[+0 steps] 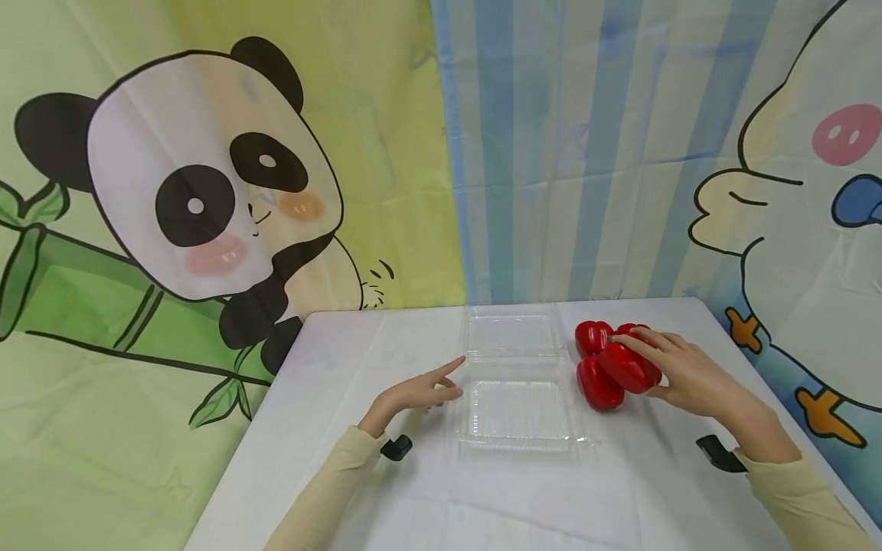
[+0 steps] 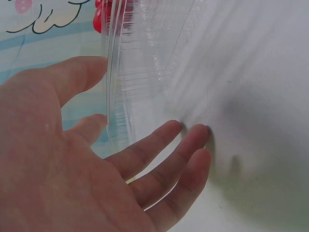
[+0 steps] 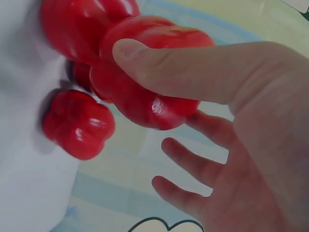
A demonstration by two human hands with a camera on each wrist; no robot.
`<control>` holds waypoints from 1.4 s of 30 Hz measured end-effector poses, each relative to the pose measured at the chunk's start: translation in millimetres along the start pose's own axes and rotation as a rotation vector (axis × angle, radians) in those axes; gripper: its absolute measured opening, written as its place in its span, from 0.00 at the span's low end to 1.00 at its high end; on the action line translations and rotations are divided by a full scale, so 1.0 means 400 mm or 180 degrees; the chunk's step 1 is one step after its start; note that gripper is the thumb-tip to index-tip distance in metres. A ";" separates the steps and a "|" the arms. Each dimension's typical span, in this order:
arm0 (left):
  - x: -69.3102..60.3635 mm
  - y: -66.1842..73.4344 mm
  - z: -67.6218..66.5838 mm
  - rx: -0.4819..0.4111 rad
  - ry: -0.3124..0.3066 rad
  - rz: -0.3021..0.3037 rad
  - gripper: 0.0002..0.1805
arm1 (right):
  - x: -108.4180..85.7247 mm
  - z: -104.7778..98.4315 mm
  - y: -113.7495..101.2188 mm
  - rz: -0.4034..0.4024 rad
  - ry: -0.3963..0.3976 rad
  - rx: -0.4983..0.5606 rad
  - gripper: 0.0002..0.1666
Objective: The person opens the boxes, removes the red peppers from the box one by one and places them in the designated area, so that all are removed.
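Note:
A clear plastic clamshell box (image 1: 520, 413) lies open on the table, its lid (image 1: 511, 337) folded back on the far side. By the box's left edge is my left hand (image 1: 416, 390), with thumb and index finger at the rim and the other fingers loosely bent near the tabletop. My right hand (image 1: 696, 379) pinches a red bell pepper (image 3: 154, 104) between thumb and index finger, while its other fingers stay spread. This pepper leans over several more red bell peppers (image 1: 598, 386) grouped to the right of the box. The rear ones are partly hidden.
A white cloth covers the table (image 1: 406, 505). Behind it hangs a printed curtain (image 1: 544, 153) with a panda and stripes, close to the table's back edge. Each wrist carries a small black camera (image 1: 396, 448).

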State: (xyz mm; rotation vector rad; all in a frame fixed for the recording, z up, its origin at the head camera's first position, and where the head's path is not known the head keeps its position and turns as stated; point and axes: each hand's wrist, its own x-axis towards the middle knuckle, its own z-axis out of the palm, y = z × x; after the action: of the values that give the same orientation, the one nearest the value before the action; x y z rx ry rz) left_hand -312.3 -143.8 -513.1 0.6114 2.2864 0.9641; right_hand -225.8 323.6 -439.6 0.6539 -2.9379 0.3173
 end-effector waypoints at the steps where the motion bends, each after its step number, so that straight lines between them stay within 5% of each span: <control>1: 0.000 0.000 0.000 -0.0006 0.0002 -0.0005 0.41 | -0.003 0.002 0.003 0.0021 0.0003 0.0011 0.62; 24: 0.000 -0.002 0.000 -0.0046 0.0023 -0.0006 0.40 | -0.038 0.061 0.054 0.0460 0.0046 -0.0032 0.62; 42: 0.001 0.001 0.001 -0.0043 0.0002 -0.0008 0.40 | -0.031 0.116 0.076 0.0791 -0.0217 0.0268 0.61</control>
State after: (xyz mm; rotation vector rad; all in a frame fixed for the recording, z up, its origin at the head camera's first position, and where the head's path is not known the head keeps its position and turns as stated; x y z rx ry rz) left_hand -312.0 -143.1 -513.2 0.6025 2.2788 0.9777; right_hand -230.8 345.1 -492.2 0.3126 -3.0890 0.4524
